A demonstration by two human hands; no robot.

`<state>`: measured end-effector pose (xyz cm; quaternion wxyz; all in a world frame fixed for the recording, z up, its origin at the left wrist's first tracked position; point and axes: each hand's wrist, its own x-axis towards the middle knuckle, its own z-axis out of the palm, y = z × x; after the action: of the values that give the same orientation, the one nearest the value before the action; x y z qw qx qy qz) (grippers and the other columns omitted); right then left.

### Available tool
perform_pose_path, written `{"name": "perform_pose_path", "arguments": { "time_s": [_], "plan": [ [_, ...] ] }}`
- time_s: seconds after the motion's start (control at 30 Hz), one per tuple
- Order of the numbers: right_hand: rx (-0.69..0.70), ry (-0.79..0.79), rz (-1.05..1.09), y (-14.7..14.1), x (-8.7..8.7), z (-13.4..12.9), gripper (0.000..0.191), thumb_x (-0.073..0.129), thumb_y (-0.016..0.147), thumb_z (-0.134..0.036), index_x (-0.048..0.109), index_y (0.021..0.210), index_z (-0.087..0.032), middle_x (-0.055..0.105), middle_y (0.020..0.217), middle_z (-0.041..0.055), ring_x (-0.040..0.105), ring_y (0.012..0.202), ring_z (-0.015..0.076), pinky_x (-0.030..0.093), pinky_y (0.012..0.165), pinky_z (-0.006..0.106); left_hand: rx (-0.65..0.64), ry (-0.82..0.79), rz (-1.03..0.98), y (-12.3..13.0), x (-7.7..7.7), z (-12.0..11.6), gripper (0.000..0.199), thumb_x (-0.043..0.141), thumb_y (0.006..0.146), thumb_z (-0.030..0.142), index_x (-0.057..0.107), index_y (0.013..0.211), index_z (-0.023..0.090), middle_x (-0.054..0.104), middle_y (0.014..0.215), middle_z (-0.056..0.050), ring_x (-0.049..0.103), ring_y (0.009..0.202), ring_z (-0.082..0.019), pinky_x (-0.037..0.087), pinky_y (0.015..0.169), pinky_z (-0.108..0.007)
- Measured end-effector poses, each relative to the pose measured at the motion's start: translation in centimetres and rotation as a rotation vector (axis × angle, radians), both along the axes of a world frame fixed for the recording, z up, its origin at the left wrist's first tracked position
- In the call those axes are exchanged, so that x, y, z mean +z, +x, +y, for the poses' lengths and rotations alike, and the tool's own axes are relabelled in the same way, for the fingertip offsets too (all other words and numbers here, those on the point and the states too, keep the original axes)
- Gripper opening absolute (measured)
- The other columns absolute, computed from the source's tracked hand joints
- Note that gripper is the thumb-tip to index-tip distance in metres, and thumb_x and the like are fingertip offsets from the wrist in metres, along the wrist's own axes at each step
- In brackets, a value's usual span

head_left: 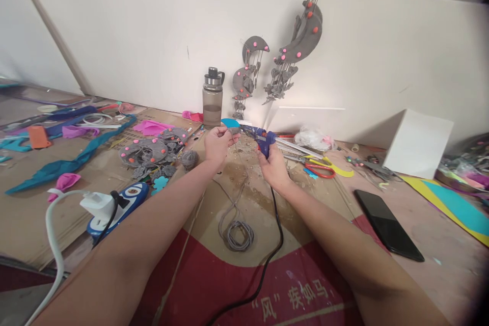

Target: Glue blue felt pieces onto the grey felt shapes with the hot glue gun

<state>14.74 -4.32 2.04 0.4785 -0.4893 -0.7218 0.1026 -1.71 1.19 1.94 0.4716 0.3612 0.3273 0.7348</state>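
Note:
My left hand (218, 141) is closed, pinching a small grey piece (236, 131) whose exact kind I cannot make out. Wrapped round the handle of a blue hot glue gun (264, 138) is my right hand (275, 167). The gun's nozzle points left, close to the grey piece. Just behind my left fingers shows a rounded blue piece (229, 123). Grey yarn (240, 237) lies loosely coiled on the cardboard (214, 219) between my forearms, and a ball of grey yarn (189, 159) sits left of my left hand. A black cord (280, 229) runs down from the gun.
A water bottle (212, 102) stands by the white wall, where grey moon-shaped hangings (305, 35) hang. Scissors (319, 167) lie right of the gun, a black phone (387, 224) farther right. At left are a power strip (133, 196), grey dotted crafts (153, 150) and coloured scraps (72, 163).

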Motion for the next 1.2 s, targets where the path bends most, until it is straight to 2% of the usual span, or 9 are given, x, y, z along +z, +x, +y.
{"name": "perform_pose_path", "arguments": {
  "time_s": [0.17,0.33,0.43,0.53,0.63,0.73,0.83,1.07,1.2],
  "plan": [
    [0.002,-0.017,0.062,0.5,-0.4,0.7,0.03,0.048,0.085,-0.03,0.052,0.113,-0.02,0.065,0.097,0.0086,0.058,0.086,0.0239,0.048,0.086,0.043,0.012,-0.033,-0.004,0.0,0.5,-0.4,0.012,0.063,0.076,0.013,0.053,0.083,0.015,0.066,0.075,-0.003,0.072,0.072,-0.017,0.058,0.078,-0.035],
    [-0.02,-0.177,0.162,2.2,-1.6,3.1,0.022,0.052,0.079,-0.031,0.052,0.098,-0.021,0.066,0.082,0.0036,0.059,0.073,0.0212,0.051,0.076,0.04,-0.005,-0.053,-0.02,0.1,0.7,-0.5,0.012,0.064,0.077,0.012,0.053,0.082,0.015,0.068,0.076,-0.005,0.072,0.073,-0.017,0.058,0.08,-0.037],
    [-0.105,-0.293,0.089,3.4,-2.3,4.6,0.015,0.059,0.074,-0.03,0.052,0.083,-0.021,0.063,0.069,0.0022,0.059,0.068,0.0218,0.05,0.072,0.04,-0.027,-0.041,-0.011,0.3,0.7,-0.5,0.011,0.063,0.077,0.012,0.053,0.082,0.015,0.069,0.077,-0.005,0.072,0.074,-0.017,0.058,0.078,-0.035],
    [-0.216,-0.345,-0.089,4.3,-2.7,5.1,0.014,0.066,0.073,-0.028,0.053,0.075,-0.021,0.065,0.072,0.0091,0.063,0.081,0.028,0.048,0.079,0.043,-0.032,-0.029,0.021,0.7,0.8,-0.8,0.009,0.062,0.077,0.011,0.054,0.08,0.015,0.068,0.074,-0.004,0.072,0.071,-0.017,0.059,0.074,-0.034],
    [-0.345,-0.253,-0.288,4.7,-2.5,4.4,0.019,0.068,0.074,-0.031,0.055,0.073,-0.018,0.066,0.088,0.0206,0.059,0.1,0.0356,0.042,0.09,0.052,-0.031,-0.024,0.053,1.1,1.0,-1.1,0.009,0.061,0.076,0.01,0.054,0.08,0.015,0.066,0.071,-0.002,0.072,0.07,-0.017,0.058,0.073,-0.033],
    [-0.39,-0.017,-0.326,4.4,-1.4,3.2,0.021,0.069,0.073,-0.03,0.055,0.078,-0.016,0.062,0.101,0.0235,0.052,0.109,0.0374,0.037,0.096,0.058,-0.023,-0.023,0.084,1.4,1.2,-1.3,0.009,0.061,0.076,0.011,0.055,0.08,0.016,0.066,0.072,-0.002,0.072,0.071,-0.018,0.058,0.073,-0.033],
    [-0.184,0.039,-0.205,2.7,-0.2,2.1,0.01,0.055,0.081,-0.027,0.049,0.08,-0.019,0.061,0.095,0.0159,0.054,0.1,0.03,0.041,0.094,0.052,-0.018,-0.001,0.116,1.5,1.3,-1.6,0.008,0.061,0.076,0.012,0.055,0.079,0.016,0.066,0.072,-0.002,0.071,0.071,-0.018,0.057,0.073,-0.032],
    [0.484,-0.324,0.587,-2.8,0.0,0.7,0.032,0.061,0.075,-0.033,0.037,0.094,-0.026,0.06,0.102,0.0012,0.058,0.082,0.0137,0.051,0.077,0.033,0.021,0.12,0.353,1.7,1.3,-2.6,0.008,0.064,0.074,0.015,0.057,0.078,0.016,0.066,0.072,0.0,0.068,0.067,-0.014,0.054,0.066,-0.026],
    [0.484,-0.374,0.619,-2.5,0.5,0.1,0.028,0.064,0.076,-0.036,0.046,0.094,-0.026,0.053,0.08,-0.0048,0.047,0.061,0.01,0.042,0.056,0.024,0.032,0.133,0.4,1.8,1.2,-2.7,0.011,0.067,0.071,0.017,0.057,0.076,0.015,0.064,0.069,0.001,0.065,0.064,-0.012,0.053,0.063,-0.024]
  ]
}}
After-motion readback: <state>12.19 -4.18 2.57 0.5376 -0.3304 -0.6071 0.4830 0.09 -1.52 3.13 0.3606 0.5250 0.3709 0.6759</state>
